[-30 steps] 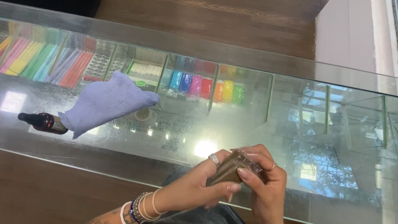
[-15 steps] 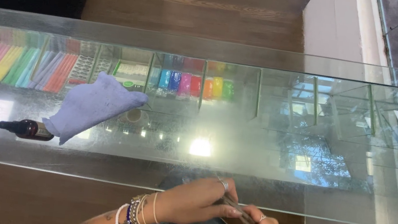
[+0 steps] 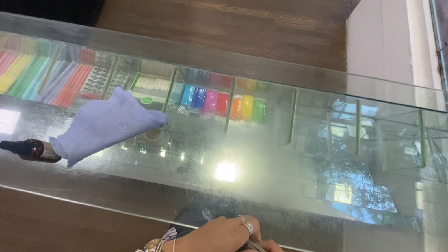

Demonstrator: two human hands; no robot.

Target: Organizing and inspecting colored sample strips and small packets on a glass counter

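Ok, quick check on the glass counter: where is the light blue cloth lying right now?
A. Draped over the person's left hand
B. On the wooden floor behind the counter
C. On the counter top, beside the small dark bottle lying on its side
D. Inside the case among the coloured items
C: the light blue cloth lies on the glass counter, its lower corner next to the small dark bottle, away from both hands.

Bright, even daylight fills the view, and the glass counter top [image 3: 300,152] catches plenty of it: a hot white glare spot [image 3: 227,171] sits mid-pane, a softer square reflection [image 3: 4,121] glows at left, and sky and foliage mirror across the right side. The glass looks hazy and smeared. Low in the frame the hands blur slightly; straight lines bow gently toward the edges.
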